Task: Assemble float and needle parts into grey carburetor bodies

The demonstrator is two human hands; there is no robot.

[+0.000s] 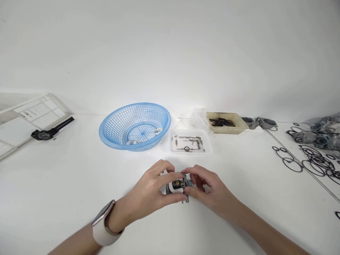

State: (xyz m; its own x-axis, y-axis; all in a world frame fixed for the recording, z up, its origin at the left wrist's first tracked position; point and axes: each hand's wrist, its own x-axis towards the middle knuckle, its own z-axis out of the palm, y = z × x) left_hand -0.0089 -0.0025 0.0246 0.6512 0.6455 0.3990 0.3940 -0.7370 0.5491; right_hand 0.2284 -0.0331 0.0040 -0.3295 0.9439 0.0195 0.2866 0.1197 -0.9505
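Between my two hands, low in the middle of the head view, is a small grey metal housing with a white and black insert (pixel 176 185) and a brass-coloured spot in it. My left hand (pixel 156 184) grips its left side, thumb along the near edge and fingers across the far edge. From the right, my right hand (pixel 205 186) pinches the metal end of the part with thumb and fingertips. Fingers cover much of the housing, so its full shape is hidden. A pale watch (pixel 106 221) is on my left wrist.
A blue plastic basket (pixel 106 140) holds a few white pieces. Beside it stands a white tray (pixel 208 143) of small pins and springs. Behind are bubble wrap (pixel 199 120) and a box (pixel 240 125) of black rings. Loose O-rings (pixel 292 164), metal housings (pixel 326 138) and a black watch (pixel 45 134) lie around.
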